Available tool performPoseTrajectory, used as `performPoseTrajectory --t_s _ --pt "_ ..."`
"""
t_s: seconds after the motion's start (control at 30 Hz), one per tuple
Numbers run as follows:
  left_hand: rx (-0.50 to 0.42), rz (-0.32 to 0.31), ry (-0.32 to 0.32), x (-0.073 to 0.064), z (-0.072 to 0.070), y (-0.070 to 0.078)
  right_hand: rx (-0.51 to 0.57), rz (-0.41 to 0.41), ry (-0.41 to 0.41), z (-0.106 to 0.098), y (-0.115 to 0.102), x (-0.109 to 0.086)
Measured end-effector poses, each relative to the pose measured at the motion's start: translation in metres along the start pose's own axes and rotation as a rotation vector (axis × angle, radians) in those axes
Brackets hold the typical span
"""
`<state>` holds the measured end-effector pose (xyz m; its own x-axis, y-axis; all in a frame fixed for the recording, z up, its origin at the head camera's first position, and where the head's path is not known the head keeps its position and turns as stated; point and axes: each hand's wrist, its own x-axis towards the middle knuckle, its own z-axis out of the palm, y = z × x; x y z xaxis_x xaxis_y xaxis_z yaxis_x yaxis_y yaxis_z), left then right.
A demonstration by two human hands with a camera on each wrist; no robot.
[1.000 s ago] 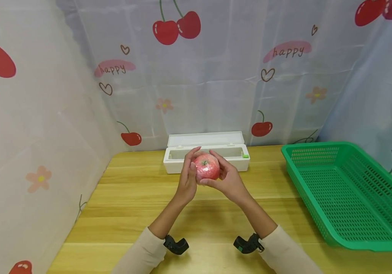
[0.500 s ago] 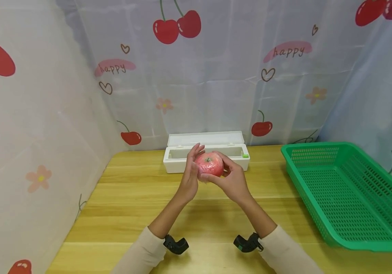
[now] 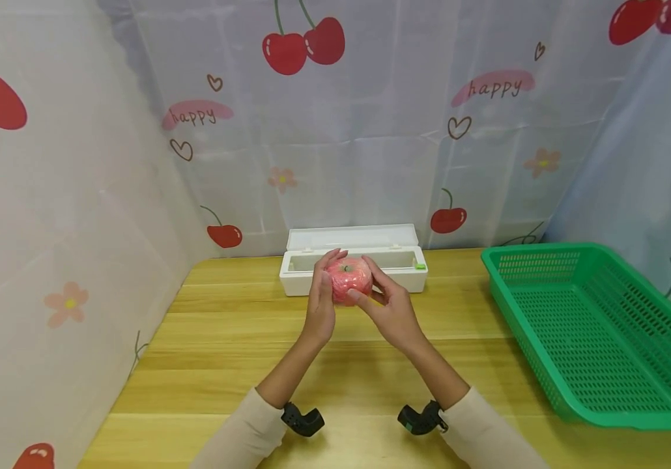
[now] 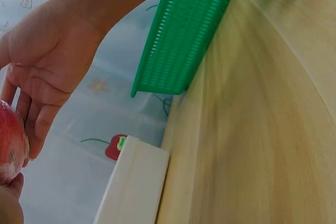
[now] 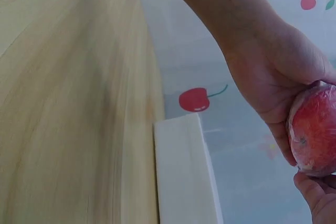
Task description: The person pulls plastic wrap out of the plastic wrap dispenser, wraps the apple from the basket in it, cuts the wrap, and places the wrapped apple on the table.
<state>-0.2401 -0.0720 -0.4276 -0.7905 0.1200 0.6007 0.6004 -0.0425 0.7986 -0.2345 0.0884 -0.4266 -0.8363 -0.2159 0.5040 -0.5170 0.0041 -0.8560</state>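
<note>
A red apple [image 3: 352, 281] covered in clear, shiny plastic film is held up above the table, stem side toward the head camera. My left hand [image 3: 319, 309] cups its left side, fingers bent along the far side. From the right, my right hand [image 3: 397, 316] grips it, with the thumb on the near face and the fingers around the back. In the left wrist view the apple [image 4: 11, 142] shows at the left edge, between both hands. The right wrist view shows wrinkled film on the apple [image 5: 315, 129]. The apple's underside is hidden in the head view.
Behind the hands stands a long white box [image 3: 297, 284] with its lid [image 3: 352, 237] raised and a green slider [image 3: 420, 266] at its right end. To the right, a green plastic basket [image 3: 590, 417] sits on the wooden table [image 3: 230, 365]. A cherry-print curtain [image 3: 371, 156] encloses the back and sides.
Between my hands the apple has turned and shifted slightly, first right and then back left. My right thumb has moved up onto its near face. Box and basket have stayed put.
</note>
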Motion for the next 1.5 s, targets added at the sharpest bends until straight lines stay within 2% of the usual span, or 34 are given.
performPoseTrajectory --t_s 0.07,0.2,0.33,0.47,0.7,0.77,0.9,1.0,1.2,1.33,1.5 --pt "-0.023 0.002 0.036 0.001 -0.001 -0.006 0.044 -0.032 -0.023 -0.002 0.0 0.0" --pt "-0.004 0.015 0.135 0.001 -0.002 -0.012 0.126 -0.071 -0.048 -0.005 0.001 0.0" --pt "0.02 0.053 0.249 0.002 -0.003 -0.013 0.111 -0.09 -0.045 -0.005 0.003 0.0" --pt "0.008 0.08 0.303 0.002 -0.002 -0.012 0.057 -0.094 -0.011 -0.002 0.005 -0.001" --pt "0.026 0.066 0.287 0.001 0.001 -0.013 0.034 -0.056 0.056 -0.003 0.006 -0.003" --pt "0.031 0.067 0.285 0.002 0.0 -0.012 0.031 -0.08 0.033 -0.002 0.005 -0.002" --pt "0.026 0.064 0.287 0.002 -0.002 -0.012 0.007 -0.124 -0.064 -0.002 0.003 -0.001" --pt "-0.003 0.059 0.279 0.001 -0.003 -0.012 -0.015 -0.132 -0.109 -0.002 0.003 0.0" --pt "-0.112 0.05 0.219 0.0 -0.002 -0.012 -0.004 -0.107 -0.063 -0.002 0.004 0.0" --pt "-0.1 0.05 0.21 0.0 -0.001 -0.012 0.044 -0.088 -0.048 -0.005 0.003 0.001" --pt "-0.063 0.051 0.201 0.0 0.0 -0.012 0.059 -0.091 -0.073 -0.008 0.001 0.0"
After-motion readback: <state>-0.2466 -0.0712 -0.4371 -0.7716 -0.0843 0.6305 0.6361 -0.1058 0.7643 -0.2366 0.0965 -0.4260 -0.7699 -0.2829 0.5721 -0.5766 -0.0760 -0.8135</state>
